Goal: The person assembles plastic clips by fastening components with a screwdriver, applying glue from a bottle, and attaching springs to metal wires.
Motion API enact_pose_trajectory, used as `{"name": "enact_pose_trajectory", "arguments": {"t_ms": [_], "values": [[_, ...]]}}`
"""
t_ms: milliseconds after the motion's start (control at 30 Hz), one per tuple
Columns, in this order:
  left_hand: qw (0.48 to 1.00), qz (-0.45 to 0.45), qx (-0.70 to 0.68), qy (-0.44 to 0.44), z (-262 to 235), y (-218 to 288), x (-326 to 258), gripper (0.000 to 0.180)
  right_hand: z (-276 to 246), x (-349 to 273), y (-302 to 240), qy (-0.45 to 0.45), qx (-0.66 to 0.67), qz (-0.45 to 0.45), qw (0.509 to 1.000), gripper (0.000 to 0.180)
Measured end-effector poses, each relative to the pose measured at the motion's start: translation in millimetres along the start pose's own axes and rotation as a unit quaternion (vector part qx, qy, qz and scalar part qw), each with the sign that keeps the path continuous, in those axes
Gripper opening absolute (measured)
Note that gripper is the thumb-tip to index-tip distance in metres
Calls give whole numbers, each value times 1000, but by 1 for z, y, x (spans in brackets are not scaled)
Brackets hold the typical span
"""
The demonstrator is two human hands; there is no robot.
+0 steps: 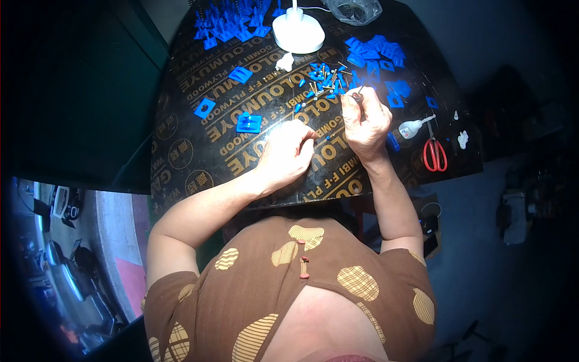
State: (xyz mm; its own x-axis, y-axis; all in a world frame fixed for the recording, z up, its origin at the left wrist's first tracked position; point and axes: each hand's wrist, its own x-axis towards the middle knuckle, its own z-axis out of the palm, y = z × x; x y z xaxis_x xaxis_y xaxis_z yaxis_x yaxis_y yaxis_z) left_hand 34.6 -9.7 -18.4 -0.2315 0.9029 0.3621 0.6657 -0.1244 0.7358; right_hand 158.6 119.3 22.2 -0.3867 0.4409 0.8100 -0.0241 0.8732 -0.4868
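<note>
My left hand (285, 152) is above the table near its front edge, with the fingers curled closed. What they hold, if anything, is too small to make out. Just beyond its fingertips lies a small blue piece (298, 108). My right hand (367, 127) pinches a small, thin dark piece (357, 96) between thumb and fingers; its kind cannot be told. That hand is at the near side of a loose pile of small blue plastic parts and brass-coloured pins (325, 79). Flat blue square plates with holes (395, 100) lie beyond and to its right.
A white lamp base (298, 33) stands at the back, beside blue parts with dark springs (226, 27). Separate blue plates (248, 123) lie on the left. On the right are a white squeeze bottle (412, 128), red-handled scissors (434, 155) and crumpled white tissue (463, 140).
</note>
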Motion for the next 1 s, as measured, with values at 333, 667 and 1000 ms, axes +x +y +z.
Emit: {"name": "enact_pose_trajectory", "arguments": {"t_ms": [333,667,1000], "values": [[1000,5,-3,2,0,0,0,13,0,0,1,0,-5,3,1000,9],[1000,7,1,-2,-1,1,1,13,0,-1,1,-3,1,3,1000,7],[1000,5,-5,4,-1,0,0,13,0,2,3,5,12,7,1000,8]]}}
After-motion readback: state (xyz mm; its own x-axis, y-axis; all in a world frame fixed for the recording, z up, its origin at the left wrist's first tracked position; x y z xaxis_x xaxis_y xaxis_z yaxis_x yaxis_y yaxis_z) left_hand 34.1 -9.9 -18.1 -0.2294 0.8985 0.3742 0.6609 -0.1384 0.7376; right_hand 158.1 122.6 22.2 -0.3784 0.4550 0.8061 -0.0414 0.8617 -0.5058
